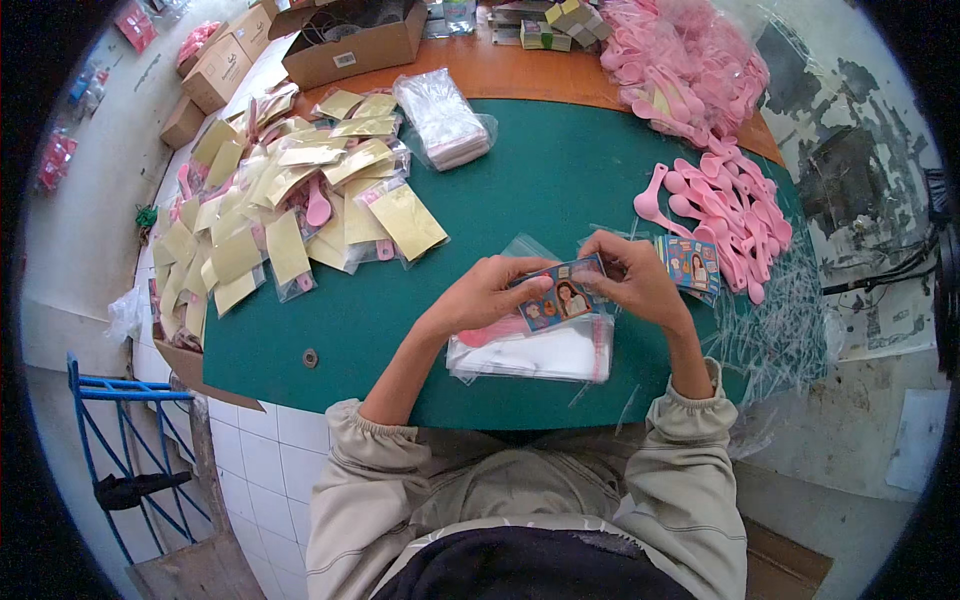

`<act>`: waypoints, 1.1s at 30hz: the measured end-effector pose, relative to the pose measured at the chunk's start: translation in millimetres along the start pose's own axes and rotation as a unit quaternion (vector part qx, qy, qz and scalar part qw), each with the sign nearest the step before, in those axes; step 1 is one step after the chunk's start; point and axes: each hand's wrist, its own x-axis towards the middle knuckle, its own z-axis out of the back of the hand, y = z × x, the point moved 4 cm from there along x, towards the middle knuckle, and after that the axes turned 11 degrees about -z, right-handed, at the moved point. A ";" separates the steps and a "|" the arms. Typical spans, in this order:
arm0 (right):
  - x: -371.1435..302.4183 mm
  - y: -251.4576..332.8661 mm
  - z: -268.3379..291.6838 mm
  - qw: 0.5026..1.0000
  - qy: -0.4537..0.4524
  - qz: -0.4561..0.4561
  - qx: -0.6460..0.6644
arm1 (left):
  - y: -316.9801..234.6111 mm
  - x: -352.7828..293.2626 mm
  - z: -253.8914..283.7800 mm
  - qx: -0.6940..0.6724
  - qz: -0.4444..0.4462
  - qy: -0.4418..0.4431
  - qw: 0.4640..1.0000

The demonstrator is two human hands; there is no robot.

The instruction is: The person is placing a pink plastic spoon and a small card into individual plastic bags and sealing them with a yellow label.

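Black fabric top (520, 565) at my chest; flat blue rectangular portrait card (560, 303), tilted, pinched by my left fingers (528, 289) and right fingers (606, 286), forearms (404, 370) converging.

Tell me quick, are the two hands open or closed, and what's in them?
Left hand: closed, holding the blue picture card, thumb on top.
Right hand: closed, fingers gripping the same card at its right end.

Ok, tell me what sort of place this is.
Probably a small packing workshop: a heap of filled packets, loose pink spoons and a stack of clear bags share one green-topped table.
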 end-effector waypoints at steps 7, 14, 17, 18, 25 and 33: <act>-5.0 -7.3 30.0 0.997 -0.073 -0.019 0.025 | -12.0 -0.3 11.6 0.044 0.074 0.004 0.996; 3.4 -16.3 -3.3 0.997 -0.006 -0.042 0.069 | -8.1 1.3 6.2 0.041 0.048 0.006 0.998; 6.4 -14.6 -21.4 0.995 0.056 -0.045 0.072 | -8.5 0.9 5.7 0.055 0.032 0.002 0.998; 6.3 -12.1 -21.3 0.995 0.058 -0.045 0.071 | -7.5 0.6 5.8 0.063 0.035 -0.001 0.997; 8.7 -24.1 -19.3 0.994 0.075 -0.033 0.074 | -14.2 -4.4 14.0 0.166 0.104 0.035 0.980; 12.6 -21.5 -1.7 0.955 0.022 -0.107 0.277 | -25.2 -16.7 48.1 -0.086 0.022 -0.043 0.995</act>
